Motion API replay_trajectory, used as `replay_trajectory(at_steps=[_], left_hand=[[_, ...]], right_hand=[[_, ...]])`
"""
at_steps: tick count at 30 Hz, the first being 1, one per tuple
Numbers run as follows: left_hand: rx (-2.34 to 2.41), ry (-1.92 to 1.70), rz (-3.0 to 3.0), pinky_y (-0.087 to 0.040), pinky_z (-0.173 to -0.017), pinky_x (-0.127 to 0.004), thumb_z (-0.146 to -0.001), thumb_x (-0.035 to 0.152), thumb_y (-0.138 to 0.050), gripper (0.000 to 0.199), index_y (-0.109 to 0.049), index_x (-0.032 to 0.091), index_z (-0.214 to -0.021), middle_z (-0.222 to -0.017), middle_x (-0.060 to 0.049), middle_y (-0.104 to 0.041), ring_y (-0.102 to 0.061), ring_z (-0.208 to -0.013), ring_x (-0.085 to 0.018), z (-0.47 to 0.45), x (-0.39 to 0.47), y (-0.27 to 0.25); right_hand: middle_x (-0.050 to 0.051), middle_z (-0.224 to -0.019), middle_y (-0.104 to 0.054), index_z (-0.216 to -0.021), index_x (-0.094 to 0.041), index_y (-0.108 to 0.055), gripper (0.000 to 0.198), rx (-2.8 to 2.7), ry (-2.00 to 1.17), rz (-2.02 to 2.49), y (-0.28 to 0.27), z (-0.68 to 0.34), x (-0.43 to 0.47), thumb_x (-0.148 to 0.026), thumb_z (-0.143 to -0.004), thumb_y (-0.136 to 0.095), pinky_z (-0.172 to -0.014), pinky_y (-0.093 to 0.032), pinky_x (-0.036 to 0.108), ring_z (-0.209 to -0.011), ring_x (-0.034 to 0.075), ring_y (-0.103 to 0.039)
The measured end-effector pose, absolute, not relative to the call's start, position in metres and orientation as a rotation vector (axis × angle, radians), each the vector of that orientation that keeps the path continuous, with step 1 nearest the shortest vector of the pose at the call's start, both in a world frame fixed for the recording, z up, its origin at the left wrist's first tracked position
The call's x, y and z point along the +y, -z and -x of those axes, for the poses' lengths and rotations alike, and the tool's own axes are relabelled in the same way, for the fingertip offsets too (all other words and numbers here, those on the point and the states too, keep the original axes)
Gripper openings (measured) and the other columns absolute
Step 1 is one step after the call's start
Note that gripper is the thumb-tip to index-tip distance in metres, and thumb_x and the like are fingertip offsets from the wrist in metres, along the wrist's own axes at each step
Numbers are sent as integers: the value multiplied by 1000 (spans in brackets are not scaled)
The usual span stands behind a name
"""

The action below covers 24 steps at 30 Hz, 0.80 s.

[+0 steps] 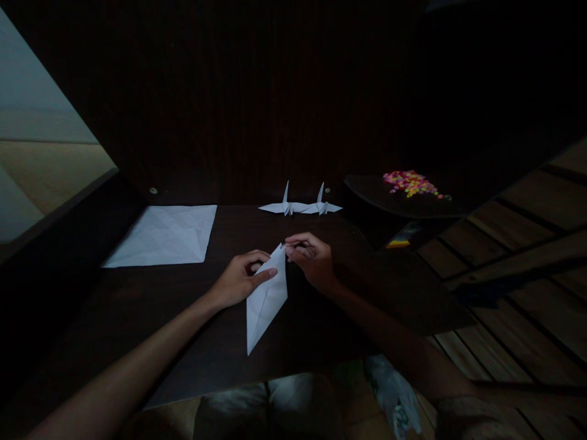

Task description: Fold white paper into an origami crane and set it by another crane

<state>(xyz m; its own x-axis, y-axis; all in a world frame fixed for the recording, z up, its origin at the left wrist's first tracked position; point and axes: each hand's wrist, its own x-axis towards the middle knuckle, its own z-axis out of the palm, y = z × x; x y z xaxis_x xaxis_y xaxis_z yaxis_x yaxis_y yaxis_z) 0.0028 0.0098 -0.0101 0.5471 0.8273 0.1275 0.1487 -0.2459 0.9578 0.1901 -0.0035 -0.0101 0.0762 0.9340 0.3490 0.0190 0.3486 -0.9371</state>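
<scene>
A white folded paper (267, 298), shaped like a long diamond with a crease down its lower half, is held tilted above the dark desk. My left hand (243, 276) grips its left side, thumb lying across the front and fingers behind. At the upper tip, my right hand (312, 260) pinches the paper's edge between thumb and fingers. Beyond the hands, two white paper cranes (300, 208) stand side by side against the back panel, their wings touching or overlapping.
A flat creased white paper sheet (165, 235) lies at the desk's back left. Small pink and yellow pieces (413, 183) are heaped on a dark corner shelf (367, 189) at right. A raised side board (59, 214) bounds the left. A plastic bag (394, 391) is below the front edge.
</scene>
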Motion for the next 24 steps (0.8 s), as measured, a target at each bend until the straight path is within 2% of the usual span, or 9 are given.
replay_trajectory(at_steps=[14,19,24], left_hand=[[833,-733,-1724,-50,-78,-31,-78,40,-67,26,-69,15,-86,-99,-7,-67,-63,-89,-21,2,12,6],[829,-740,-1754,-49,-81,-31,-78,38,-66,24,-69,15,-84,-99,-7,-67,-62,-92,-21,4,15,4],[803,-766,-1838,-48,-84,-33,-81,35,-64,21,-70,15,-84,-99,-8,-67,-63,-93,-21,4,16,5]], right_hand=[[3,-84,-68,-88,-20,-69,18,-1360,-959,892,9,-195,-4,-29,-73,-71,-60,-53,27,-71,14,-62],[2,-74,-65,-85,-17,-72,21,-1389,-1063,932,8,-198,-2,-33,-72,-72,-48,-47,23,-58,11,-57],[-1,-61,-60,-75,-15,-69,19,-1453,-1074,954,10,-196,-1,-34,-74,-70,-44,-42,20,-48,7,-50]])
